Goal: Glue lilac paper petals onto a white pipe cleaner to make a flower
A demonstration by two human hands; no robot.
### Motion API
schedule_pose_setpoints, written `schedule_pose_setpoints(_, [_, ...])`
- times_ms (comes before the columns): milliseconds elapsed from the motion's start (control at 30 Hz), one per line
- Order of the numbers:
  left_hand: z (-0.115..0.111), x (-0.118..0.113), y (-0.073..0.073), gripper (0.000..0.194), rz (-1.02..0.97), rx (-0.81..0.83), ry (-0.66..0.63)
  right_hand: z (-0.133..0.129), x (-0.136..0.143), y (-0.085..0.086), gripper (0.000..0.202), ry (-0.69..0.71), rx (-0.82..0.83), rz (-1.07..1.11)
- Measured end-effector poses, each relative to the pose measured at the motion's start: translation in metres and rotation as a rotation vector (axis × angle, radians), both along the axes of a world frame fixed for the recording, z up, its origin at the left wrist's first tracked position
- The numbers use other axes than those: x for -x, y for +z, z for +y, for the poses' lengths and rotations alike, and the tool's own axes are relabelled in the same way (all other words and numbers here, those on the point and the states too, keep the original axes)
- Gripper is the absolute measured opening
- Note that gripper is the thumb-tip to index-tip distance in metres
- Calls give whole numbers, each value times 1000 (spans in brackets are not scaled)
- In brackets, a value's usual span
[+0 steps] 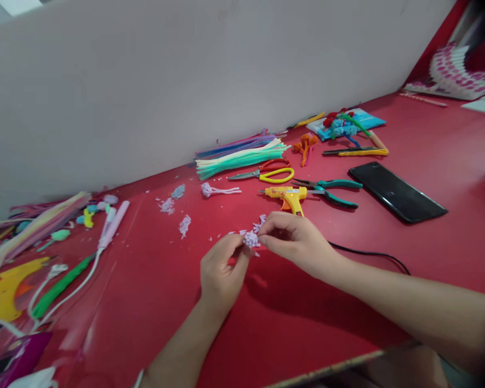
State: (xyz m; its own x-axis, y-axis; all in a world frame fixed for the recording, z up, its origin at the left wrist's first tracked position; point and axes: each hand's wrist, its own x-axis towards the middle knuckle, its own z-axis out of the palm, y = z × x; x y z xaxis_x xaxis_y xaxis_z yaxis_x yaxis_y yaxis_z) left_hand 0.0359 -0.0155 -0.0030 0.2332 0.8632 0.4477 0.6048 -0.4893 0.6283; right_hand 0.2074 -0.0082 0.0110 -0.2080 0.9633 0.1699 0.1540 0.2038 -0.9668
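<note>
A small lilac flower head (250, 239), knobbly and made of short fuzzy bits, is pinched between the thumb and forefinger of my left hand (223, 269). From the other side, my right hand (293, 240) is closed in a pinch right against it. What sits between the right fingertips is too small to make out. Loose lilac bits (260, 222) lie on the red table behind the flower head. A similar lilac flower with stems (222, 191) rests farther back. Beyond my right hand lies a yellow glue gun (286, 198).
Scissors (275, 173), teal-handled pliers (335, 191) and a black phone (398, 191) lie behind my hands. Bundled pipe cleaners (240, 159) are near the white wall. At left are a pink hot tool (112, 226), cords and another yellow glue gun (10, 288).
</note>
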Motion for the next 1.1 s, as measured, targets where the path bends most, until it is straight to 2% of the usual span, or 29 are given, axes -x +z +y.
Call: schedule_pose_setpoints(1100, [0,-1,0,6,-9,1,0,1,-1,-2,9,7,5,-11])
